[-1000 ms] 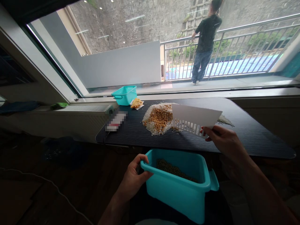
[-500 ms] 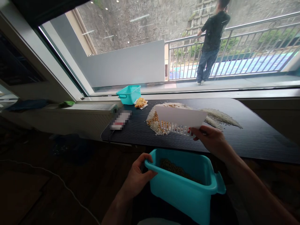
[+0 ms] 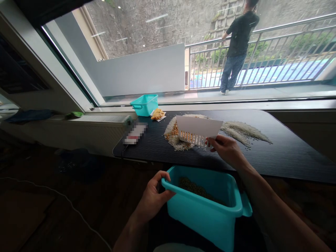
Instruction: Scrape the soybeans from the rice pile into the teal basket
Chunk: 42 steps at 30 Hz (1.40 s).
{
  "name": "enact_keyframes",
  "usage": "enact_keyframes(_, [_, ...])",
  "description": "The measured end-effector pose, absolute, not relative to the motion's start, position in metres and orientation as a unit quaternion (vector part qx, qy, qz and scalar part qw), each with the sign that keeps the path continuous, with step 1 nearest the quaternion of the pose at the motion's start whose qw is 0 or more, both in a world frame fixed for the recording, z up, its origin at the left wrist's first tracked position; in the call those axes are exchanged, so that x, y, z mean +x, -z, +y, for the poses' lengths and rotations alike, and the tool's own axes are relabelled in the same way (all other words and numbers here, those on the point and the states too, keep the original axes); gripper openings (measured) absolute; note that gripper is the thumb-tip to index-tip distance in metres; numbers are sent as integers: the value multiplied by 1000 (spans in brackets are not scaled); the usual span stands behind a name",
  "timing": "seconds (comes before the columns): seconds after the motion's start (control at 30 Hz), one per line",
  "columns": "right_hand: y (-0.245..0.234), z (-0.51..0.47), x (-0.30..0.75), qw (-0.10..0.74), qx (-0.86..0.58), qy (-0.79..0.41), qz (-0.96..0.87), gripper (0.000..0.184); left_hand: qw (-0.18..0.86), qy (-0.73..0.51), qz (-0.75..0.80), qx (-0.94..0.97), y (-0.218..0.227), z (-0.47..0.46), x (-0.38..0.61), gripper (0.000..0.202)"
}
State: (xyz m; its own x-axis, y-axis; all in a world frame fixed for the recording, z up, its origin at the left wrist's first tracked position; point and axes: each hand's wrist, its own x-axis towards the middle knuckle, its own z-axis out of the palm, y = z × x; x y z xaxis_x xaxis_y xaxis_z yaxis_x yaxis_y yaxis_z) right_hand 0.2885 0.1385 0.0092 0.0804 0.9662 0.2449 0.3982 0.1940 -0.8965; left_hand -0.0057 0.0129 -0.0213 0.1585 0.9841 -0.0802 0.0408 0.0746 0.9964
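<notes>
My left hand [image 3: 157,194] grips the left rim of a turquoise plastic bin [image 3: 202,217], thumb outside and fingers over the edge. Dark greenish-brown grains [image 3: 195,187] lie inside the bin. In my right hand [image 3: 223,147] is a white slotted card [image 3: 198,127], pinched at its lower right corner. It stands tilted over a heap of white rice-like grains [image 3: 173,141], its slots along the lower edge. Yellow-orange corn-like kernels [image 3: 170,132] are mixed into that heap, partly hidden behind the card. A second pile of pale grains [image 3: 244,131] spreads to the right.
A black table [image 3: 283,150] carries the piles. At its back left are a smaller turquoise basket [image 3: 145,105], a yellowish crumpled item [image 3: 158,114] on white paper, and a blurred phone-like object [image 3: 135,134]. A radiator [image 3: 105,119] stands left. Beyond the window, a person [image 3: 237,45] leans on a railing.
My right hand has moved left and slightly up with the slotted card, uncovering more of the right-hand grain pile. My left hand stays on the bin's rim.
</notes>
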Motion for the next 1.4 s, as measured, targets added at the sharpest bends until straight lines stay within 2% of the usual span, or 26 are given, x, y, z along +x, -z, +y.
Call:
enact_keyframes(0.23, [-11, 133, 317, 492, -582, -284, -582, 35, 545, -426, 490, 531, 14, 11, -3, 38])
enact_keyframes(0.47, [-17, 124, 338, 499, -593, -269, -571, 38, 533, -423, 494, 542, 24, 15, -8, 39])
enact_keyframes(0.6, [-21, 124, 349, 509, -611, -236, -559, 38, 531, -426, 494, 541, 27, 15, -8, 38])
enact_keyframes(0.73, [-24, 124, 359, 509, -629, -210, -549, 27, 534, -419, 490, 547, 25, 14, -9, 35])
enact_keyframes(0.93, [-17, 119, 371, 479, -676, -109, -549, 25, 537, -420, 494, 539, 23, 13, -8, 33])
enact_keyframes(1.4, [1, 121, 376, 473, -661, -150, -563, 36, 548, -425, 481, 536, 23, 14, -7, 34])
